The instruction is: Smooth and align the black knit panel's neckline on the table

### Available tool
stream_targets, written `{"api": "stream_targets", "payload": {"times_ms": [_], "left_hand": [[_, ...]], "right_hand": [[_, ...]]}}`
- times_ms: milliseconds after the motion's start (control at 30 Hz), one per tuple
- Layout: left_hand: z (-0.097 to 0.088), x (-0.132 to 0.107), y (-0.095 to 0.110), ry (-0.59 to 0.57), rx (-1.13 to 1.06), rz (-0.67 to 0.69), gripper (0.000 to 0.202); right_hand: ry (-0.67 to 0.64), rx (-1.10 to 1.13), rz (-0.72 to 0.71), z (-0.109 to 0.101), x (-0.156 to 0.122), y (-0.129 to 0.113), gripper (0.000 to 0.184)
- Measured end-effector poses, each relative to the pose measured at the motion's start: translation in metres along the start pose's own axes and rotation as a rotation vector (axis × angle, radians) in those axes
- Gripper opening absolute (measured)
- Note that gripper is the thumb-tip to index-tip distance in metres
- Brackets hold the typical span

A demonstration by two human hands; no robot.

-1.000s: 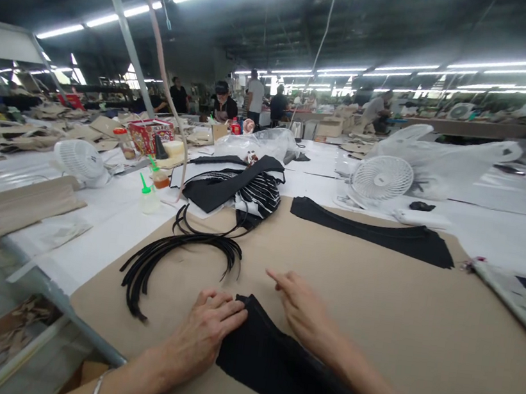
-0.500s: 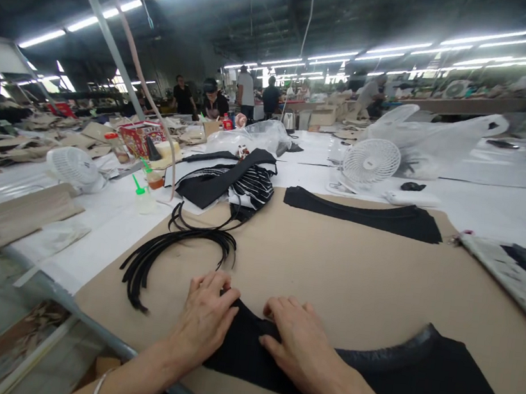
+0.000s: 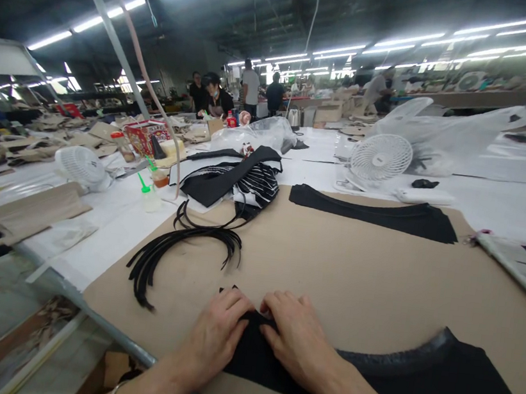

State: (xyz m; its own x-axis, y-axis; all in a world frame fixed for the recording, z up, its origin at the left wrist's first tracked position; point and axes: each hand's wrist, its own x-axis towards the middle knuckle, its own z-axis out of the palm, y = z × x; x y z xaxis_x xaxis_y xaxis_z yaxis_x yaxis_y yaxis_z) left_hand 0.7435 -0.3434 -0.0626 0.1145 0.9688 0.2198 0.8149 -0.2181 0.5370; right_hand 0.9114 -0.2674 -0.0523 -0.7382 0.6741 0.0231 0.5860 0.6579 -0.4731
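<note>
A black fabric piece (image 3: 416, 392) lies along the near edge of the brown paper sheet (image 3: 355, 267), its curved edge turned up. My left hand (image 3: 218, 333) presses flat on the piece's left end, fingers stretched out. My right hand (image 3: 295, 340) lies flat on the fabric right beside it, fingers spread, holding nothing. A bundle of curved black strips (image 3: 178, 250) lies a little left and beyond my left hand.
Another black fabric piece (image 3: 377, 213) lies at the far side of the paper. A heap of black and striped fabric (image 3: 238, 184), two small white fans (image 3: 380, 161) (image 3: 80, 166), glue bottles (image 3: 149, 195) and plastic bags (image 3: 445, 140) stand beyond. People work at far tables.
My right hand came down from pointing onto the black piece beside my left hand. The piece now lies spread to the right, and both hands shifted slightly right on it.
</note>
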Motion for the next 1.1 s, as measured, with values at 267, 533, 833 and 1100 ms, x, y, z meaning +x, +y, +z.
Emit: {"api": "stream_targets", "payload": {"times_ms": [267,533,833,1100], "left_hand": [[0.011,-0.020,-0.006,-0.011,0.100,0.147,0.037],[0.010,-0.022,-0.007,-0.045,0.124,0.131,0.043],[0.007,-0.021,-0.006,-0.058,0.111,0.107,0.038],[0.001,0.007,0.007,-0.016,0.055,0.025,0.024]], "right_hand": [[-0.005,-0.109,-0.106,0.005,0.007,0.000,0.009],[-0.030,-0.101,-0.071,0.007,0.010,-0.001,0.016],[-0.123,0.040,0.015,-0.011,0.007,0.009,0.012],[-0.105,0.043,0.125,-0.014,-0.007,0.006,0.017]]}}
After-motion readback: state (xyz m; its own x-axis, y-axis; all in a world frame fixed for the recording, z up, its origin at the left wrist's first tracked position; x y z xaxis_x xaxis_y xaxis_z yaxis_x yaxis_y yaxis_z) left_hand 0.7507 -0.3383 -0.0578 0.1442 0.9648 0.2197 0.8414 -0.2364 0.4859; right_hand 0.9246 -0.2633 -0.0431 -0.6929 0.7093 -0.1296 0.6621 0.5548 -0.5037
